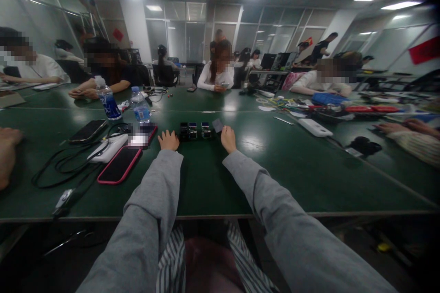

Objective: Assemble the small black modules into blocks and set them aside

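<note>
My left hand (168, 140) rests on the dark green table (213, 178), knuckles up and fingers curled down, just left of a row of small black square parts (195, 130). My right hand (228, 138) sits to the right of that row and pinches a small grey square card (217, 125) held tilted above the table. Both arms wear grey sleeves and stretch forward over the table edge.
A pink-cased phone (119, 165), a white power bank (107, 148), black cables and another phone (87, 131) lie to the left. Two water bottles (107, 99) stand further back. Other people sit around the table; a white device (315, 127) and clutter lie to the right.
</note>
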A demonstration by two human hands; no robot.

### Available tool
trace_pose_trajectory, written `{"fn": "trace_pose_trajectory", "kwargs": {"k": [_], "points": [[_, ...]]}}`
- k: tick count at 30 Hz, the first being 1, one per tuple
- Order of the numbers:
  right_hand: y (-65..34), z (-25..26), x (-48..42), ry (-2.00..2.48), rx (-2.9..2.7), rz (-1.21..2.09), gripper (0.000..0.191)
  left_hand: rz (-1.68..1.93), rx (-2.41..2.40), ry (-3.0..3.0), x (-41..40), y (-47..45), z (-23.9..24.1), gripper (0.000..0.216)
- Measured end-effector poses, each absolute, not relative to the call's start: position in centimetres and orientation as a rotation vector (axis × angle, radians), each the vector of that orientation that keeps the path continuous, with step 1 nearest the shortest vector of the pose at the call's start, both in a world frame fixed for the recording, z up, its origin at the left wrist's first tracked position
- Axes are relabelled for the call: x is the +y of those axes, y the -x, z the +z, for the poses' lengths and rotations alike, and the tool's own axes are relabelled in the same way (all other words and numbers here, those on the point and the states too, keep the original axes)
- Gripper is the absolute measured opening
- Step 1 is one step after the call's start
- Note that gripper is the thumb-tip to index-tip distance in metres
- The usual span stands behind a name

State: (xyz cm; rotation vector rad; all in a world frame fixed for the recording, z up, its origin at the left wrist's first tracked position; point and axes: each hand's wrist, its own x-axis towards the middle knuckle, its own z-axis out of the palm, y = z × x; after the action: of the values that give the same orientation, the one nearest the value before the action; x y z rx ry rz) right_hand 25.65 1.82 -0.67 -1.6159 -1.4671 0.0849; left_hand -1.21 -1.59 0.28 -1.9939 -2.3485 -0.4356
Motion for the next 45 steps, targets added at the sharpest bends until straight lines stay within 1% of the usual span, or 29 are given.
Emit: {"fn": "trace_pose_trajectory", "kwargs": {"k": [8, 14, 18, 24, 29, 32, 35, 36, 41, 45], "points": [[-26.2, -1.0, 2.1, 1.673, -1.433, 0.035, 0.043, -0.430, -2.341, 2.011, -1.4, 1.4, 0.2, 0.052], [-25.5, -0.8, 1.0, 1.522, -1.647, -0.028, 0.053, -0.446, -2.344, 2.012, -1.0, 1.5, -0.1, 0.053], [-25.5, -0.8, 1.0, 1.487, -1.687, 0.049, 0.047, -0.474, -2.326, 2.007, -0.9, 1.6, -0.5, 0.052], [-25.7, 0.0, 1.2, 1.628, -1.471, 0.190, 0.042, -0.461, -2.318, 2.001, -1.1, 1.6, -0.5, 0.052], [-25.6, 0.2, 0.8, 1.809, -1.381, 0.158, 0.041, -0.475, -2.304, 1.976, -1.1, 1.4, -0.6, 0.051], [-25.7, 0.2, 0.6, 1.824, -1.342, 0.155, 0.048, -0.487, -2.299, 1.979, -1.1, 1.5, -0.7, 0.050], [-25.8, 0.0, 0.6, 1.738, -1.420, 0.115, 0.069, -0.490, -2.311, 1.978, -1.0, 1.5, -0.6, 0.051], [-25.8, 0.0, 0.6, 1.697, -1.471, 0.106, 0.073, -0.491, -2.314, 1.979, -1.1, 1.5, -0.6, 0.051], [-27.6, 0.2, 0.4, 1.639, -1.613, 0.151, 0.067, -0.477, -2.311, 1.998, -1.2, 1.5, -0.5, 0.051], [-34.8, 1.4, -1.8, 1.751, -1.523, 0.118, 0.069, -0.478, -2.290, 1.994, -1.1, 1.5, -0.6, 0.052]]}}
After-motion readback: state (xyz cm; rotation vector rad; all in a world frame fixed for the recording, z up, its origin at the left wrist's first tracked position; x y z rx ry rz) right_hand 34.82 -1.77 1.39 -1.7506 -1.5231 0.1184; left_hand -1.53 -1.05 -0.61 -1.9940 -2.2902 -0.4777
